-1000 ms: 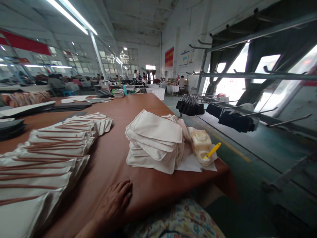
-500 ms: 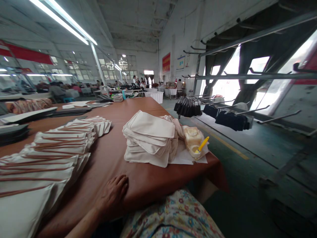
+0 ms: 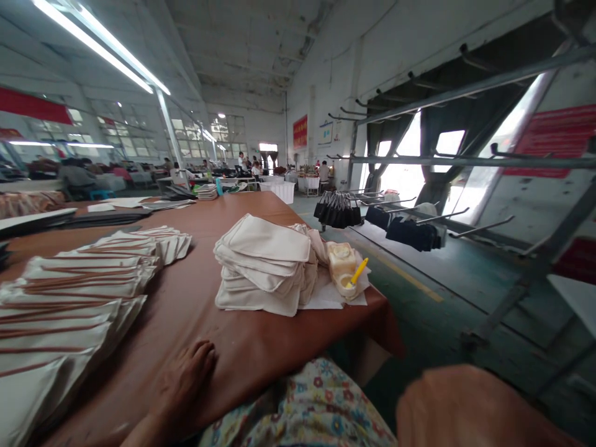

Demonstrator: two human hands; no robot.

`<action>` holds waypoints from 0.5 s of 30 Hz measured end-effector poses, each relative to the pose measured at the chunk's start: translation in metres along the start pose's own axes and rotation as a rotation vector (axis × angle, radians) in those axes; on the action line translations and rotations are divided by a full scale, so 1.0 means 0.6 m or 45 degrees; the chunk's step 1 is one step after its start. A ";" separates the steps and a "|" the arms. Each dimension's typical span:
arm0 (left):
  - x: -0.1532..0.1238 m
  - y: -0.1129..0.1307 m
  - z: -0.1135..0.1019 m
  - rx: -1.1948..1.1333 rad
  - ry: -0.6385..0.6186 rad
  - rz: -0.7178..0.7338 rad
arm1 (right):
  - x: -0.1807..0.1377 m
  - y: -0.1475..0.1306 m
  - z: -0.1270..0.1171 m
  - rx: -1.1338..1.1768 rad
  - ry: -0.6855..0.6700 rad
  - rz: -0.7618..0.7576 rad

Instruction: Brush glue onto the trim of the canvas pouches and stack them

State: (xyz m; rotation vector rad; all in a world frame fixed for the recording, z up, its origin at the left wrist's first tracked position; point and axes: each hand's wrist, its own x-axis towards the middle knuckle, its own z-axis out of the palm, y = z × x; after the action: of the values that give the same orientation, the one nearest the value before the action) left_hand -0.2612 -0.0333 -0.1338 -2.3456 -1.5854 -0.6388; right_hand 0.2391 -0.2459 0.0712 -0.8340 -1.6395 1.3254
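My left hand [image 3: 192, 371] rests on the brown table cover [image 3: 181, 310] near its front edge, fingers slightly bent, nothing in it. Close to the camera at the lower right, my right hand [image 3: 465, 406] is smeared by motion and its fingers cannot be made out. Beyond the left hand stands an uneven stack of cream fabric panels [image 3: 265, 239]. To the right of it, a glue-stained plastic container [image 3: 341, 256] sits on white paper, with a yellow-handled brush [image 3: 359, 271] leaning in its small cup. Overlapping cream pieces with brown straps [image 3: 88, 316] lie in a long row on the left.
Dark flat sheets [image 3: 109, 218] lie at the table's far left. A metal rack [image 3: 470, 162] with hooks rises on the right, with black pieces [image 3: 338, 210] hanging nearby. A white bin [image 3: 279, 189] stands past the far edge. People sit at work further back.
The view has turned to the right, shifting everything leftward. My right hand has come into view at the lower right. My left hand still rests on the table.
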 end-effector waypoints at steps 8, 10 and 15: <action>-0.013 0.000 0.015 0.046 -0.068 -0.110 | 0.175 0.122 -0.163 0.421 0.836 0.089; -0.010 0.002 0.014 0.041 -0.095 -0.117 | 0.193 0.180 -0.197 0.433 0.974 0.204; -0.003 0.015 -0.002 0.034 -0.140 -0.115 | 0.225 0.275 -0.228 0.433 1.161 0.358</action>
State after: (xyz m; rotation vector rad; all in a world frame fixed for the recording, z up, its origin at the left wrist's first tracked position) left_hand -0.2536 -0.0387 -0.1333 -2.3374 -1.7446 -0.5120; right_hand 0.3047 -0.0343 -0.0518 -1.2369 -0.5859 1.0981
